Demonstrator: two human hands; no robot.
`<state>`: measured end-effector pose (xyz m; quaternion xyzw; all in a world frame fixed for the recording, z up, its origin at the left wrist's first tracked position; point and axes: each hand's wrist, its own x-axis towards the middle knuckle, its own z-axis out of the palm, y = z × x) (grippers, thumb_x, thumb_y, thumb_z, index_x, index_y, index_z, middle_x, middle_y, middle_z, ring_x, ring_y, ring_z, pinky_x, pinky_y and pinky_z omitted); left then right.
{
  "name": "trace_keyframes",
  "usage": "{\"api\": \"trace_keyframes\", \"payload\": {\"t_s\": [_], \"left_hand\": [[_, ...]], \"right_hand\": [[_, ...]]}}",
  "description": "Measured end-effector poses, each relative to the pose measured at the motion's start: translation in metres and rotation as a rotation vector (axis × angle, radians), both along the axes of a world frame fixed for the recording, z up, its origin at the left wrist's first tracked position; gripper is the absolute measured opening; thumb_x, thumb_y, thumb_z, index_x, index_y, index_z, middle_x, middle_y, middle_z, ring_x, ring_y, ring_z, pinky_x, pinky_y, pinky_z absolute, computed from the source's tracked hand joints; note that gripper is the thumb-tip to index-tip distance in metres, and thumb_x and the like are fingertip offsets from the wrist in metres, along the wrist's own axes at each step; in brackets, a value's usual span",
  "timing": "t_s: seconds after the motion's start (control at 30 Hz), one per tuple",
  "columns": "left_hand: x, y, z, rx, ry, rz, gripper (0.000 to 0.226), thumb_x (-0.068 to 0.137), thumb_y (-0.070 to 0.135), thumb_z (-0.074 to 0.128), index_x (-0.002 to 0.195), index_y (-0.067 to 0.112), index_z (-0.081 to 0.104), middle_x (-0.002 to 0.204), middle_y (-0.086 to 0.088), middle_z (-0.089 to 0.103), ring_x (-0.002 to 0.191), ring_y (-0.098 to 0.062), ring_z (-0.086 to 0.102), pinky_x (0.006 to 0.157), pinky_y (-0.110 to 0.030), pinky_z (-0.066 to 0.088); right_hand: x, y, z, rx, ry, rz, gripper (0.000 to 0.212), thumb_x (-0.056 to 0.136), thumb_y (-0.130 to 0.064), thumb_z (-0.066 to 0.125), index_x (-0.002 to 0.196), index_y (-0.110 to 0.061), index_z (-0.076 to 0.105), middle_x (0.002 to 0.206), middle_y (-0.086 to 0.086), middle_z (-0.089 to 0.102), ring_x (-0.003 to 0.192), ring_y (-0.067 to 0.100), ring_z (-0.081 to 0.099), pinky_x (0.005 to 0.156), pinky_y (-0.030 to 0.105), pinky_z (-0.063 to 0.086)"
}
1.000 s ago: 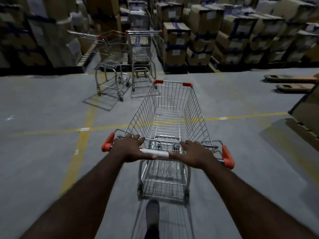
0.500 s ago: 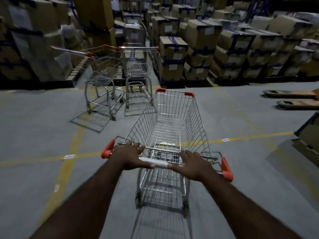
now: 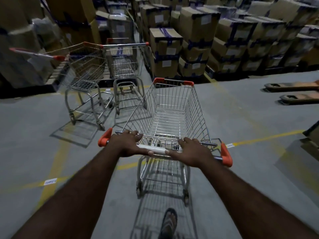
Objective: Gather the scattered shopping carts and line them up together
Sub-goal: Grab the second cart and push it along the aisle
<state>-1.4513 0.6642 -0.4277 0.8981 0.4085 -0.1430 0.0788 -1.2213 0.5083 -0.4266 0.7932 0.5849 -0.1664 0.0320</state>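
An empty wire shopping cart (image 3: pixel 172 116) with orange corner caps stands right in front of me on the grey floor. My left hand (image 3: pixel 126 144) grips the left part of its handle bar, and my right hand (image 3: pixel 191 151) grips the right part. Two more empty carts stand ahead to the left: one (image 3: pixel 84 78) turned at an angle, the other (image 3: pixel 125 66) straight, close beside it, nose toward the boxes. The front of my cart is a short way from the straight cart's right side.
Stacked cardboard boxes (image 3: pixel 198 40) on pallets fill the back and the left side. Pallet jack forks (image 3: pixel 293 91) lie on the floor at the right. A pallet edge (image 3: pixel 310 144) juts in at far right. Yellow floor lines (image 3: pixel 259 140) cross under the cart. My sandalled foot (image 3: pixel 168 223) is below.
I have pushed the cart forward over the yellow line, and the two parked carts now appear nearer and larger. Both hands kept their grip on the handle.
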Motion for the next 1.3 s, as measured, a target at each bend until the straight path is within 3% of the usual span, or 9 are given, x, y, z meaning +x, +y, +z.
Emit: {"api": "trace_keyframes", "payload": {"t_s": [0.2,0.57,0.77,0.9,0.97,1.13,1.3], "left_hand": [[0.067,0.136,0.006,0.003,0.024,-0.011,0.132,0.046,0.109,0.016,0.157,0.037,0.018,0.166,0.009,0.015,0.151,-0.020,0.016,0.116,-0.054,0.026],[0.168,0.355,0.004,-0.020,0.009,-0.036,0.136,0.043,0.112,0.015,0.157,0.037,0.021,0.165,0.007,0.020,0.149,-0.023,0.022,0.114,-0.056,0.030],[0.224,0.488,0.003,-0.016,0.001,-0.059,0.138,0.041,0.111,0.013,0.157,0.036,0.020,0.166,0.004,0.017,0.151,-0.025,0.019,0.117,-0.057,0.025],[0.266,0.552,0.008,-0.017,-0.024,-0.080,0.134,0.048,0.109,0.019,0.156,0.030,0.027,0.163,-0.002,0.026,0.147,-0.031,0.028,0.113,-0.054,0.029],[0.287,0.579,0.006,-0.002,-0.038,-0.085,0.133,0.050,0.108,0.021,0.154,0.026,0.033,0.160,-0.006,0.032,0.144,-0.033,0.032,0.112,-0.052,0.031],[0.329,0.644,0.003,-0.027,-0.043,-0.054,0.132,0.051,0.108,0.022,0.156,0.028,0.028,0.162,-0.005,0.028,0.146,-0.034,0.027,0.112,-0.056,0.028],[0.371,0.704,-0.001,-0.022,-0.028,-0.005,0.139,0.046,0.110,0.017,0.158,0.029,0.022,0.164,-0.004,0.024,0.148,-0.036,0.022,0.114,-0.059,0.028]], "right_hand": [[0.063,0.136,0.004,-0.001,-0.030,-0.007,0.106,0.076,-0.096,0.021,0.157,-0.028,0.030,0.164,0.001,0.027,0.148,0.029,0.026,0.113,0.053,0.030],[0.163,0.349,0.004,-0.029,0.014,-0.042,0.129,0.055,-0.106,0.002,0.158,-0.032,0.024,0.167,-0.001,0.020,0.152,0.028,0.018,0.116,0.058,0.028],[0.209,0.475,0.009,-0.021,0.028,-0.094,0.105,0.076,-0.092,0.009,0.159,-0.030,0.026,0.167,-0.002,0.020,0.153,0.026,0.017,0.117,0.055,0.023],[0.256,0.552,0.005,-0.009,0.044,-0.140,0.125,0.062,-0.101,-0.006,0.158,-0.028,0.028,0.167,0.001,0.022,0.152,0.027,0.020,0.119,0.056,0.024],[0.279,0.585,0.003,-0.025,0.032,-0.163,0.124,0.063,-0.100,-0.008,0.158,-0.030,0.027,0.167,0.000,0.022,0.152,0.027,0.021,0.119,0.056,0.023],[0.322,0.659,0.005,-0.040,0.010,-0.167,0.145,0.044,-0.103,-0.019,0.159,-0.029,0.027,0.167,-0.002,0.023,0.152,0.027,0.021,0.119,0.055,0.022],[0.371,0.726,0.000,-0.014,-0.002,-0.122,0.116,0.069,-0.097,-0.003,0.158,-0.029,0.028,0.166,-0.003,0.026,0.152,0.025,0.021,0.118,0.055,0.025]]}}
